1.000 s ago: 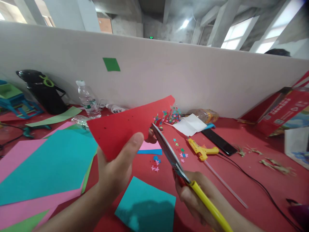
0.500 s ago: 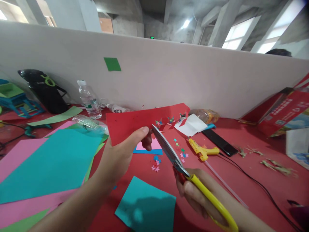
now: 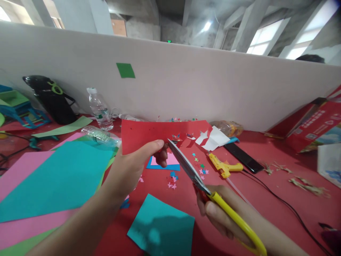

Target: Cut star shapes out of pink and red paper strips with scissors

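My left hand (image 3: 135,160) pinches a strip of red paper (image 3: 144,133) by its lower edge, thumb in front. Star-shaped holes run along the right part of the strip, and things behind show through them. In my right hand (image 3: 221,209) is a pair of scissors (image 3: 193,174) with yellow and red handles. Their blades look closed, and the tips point up-left, almost at my left fingertips. Below my hands a teal paper square (image 3: 162,224) lies on the red table (image 3: 106,234). Small paper stars (image 3: 173,179) in pink and blue are scattered beyond it.
To the left lie large coloured sheets (image 3: 58,177), with a clear bottle (image 3: 99,110) and black flask (image 3: 50,99) behind. A yellow glue gun (image 3: 223,165) with its cord, a black phone (image 3: 243,158) and white paper (image 3: 215,138) are right. A pale partition (image 3: 186,81) stands behind.
The red strip has turned in my left hand, its right end dropping and its top edge now nearly level. My right hand and the scissors have barely moved.
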The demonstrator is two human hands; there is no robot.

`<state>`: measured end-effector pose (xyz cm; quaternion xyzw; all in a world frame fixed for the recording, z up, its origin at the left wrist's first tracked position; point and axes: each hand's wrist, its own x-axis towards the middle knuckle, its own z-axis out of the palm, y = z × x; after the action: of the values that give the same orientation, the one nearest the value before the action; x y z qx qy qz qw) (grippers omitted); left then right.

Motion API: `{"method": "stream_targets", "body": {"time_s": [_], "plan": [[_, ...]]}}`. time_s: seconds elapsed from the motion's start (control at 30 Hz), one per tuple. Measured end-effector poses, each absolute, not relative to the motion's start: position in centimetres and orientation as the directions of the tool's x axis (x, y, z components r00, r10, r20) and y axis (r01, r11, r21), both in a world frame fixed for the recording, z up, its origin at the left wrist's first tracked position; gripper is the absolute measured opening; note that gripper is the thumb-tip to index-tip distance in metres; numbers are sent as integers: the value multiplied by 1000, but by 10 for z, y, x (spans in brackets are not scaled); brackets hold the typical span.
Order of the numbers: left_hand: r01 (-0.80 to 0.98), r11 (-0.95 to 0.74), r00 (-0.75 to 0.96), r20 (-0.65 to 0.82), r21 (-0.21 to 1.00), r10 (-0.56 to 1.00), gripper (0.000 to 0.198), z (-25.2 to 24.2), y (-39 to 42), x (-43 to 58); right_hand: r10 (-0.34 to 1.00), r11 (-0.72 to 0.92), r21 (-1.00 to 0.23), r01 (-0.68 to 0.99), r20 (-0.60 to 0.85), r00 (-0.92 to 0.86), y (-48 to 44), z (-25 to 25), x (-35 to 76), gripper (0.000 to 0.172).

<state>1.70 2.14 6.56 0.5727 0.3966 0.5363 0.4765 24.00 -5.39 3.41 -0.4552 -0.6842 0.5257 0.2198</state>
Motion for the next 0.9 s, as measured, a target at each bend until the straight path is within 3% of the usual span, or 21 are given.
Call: {"method": "stream_targets", "body": {"time_s": [0.2, 0.63, 0.9], "plan": [[94, -308, 123, 296, 947, 947, 31, 77, 15, 20, 858, 19, -900, 435, -209, -470, -52, 35, 240, 50], [62, -217, 114, 209, 974, 971, 29, 75, 23, 17, 856, -26, -872, 489, -272, -439, -52, 43, 242, 41], [139, -230, 149, 209, 963, 966, 33, 77, 21, 17, 862, -22, -893, 449, -245, -444, -51, 38, 242, 50]]}}
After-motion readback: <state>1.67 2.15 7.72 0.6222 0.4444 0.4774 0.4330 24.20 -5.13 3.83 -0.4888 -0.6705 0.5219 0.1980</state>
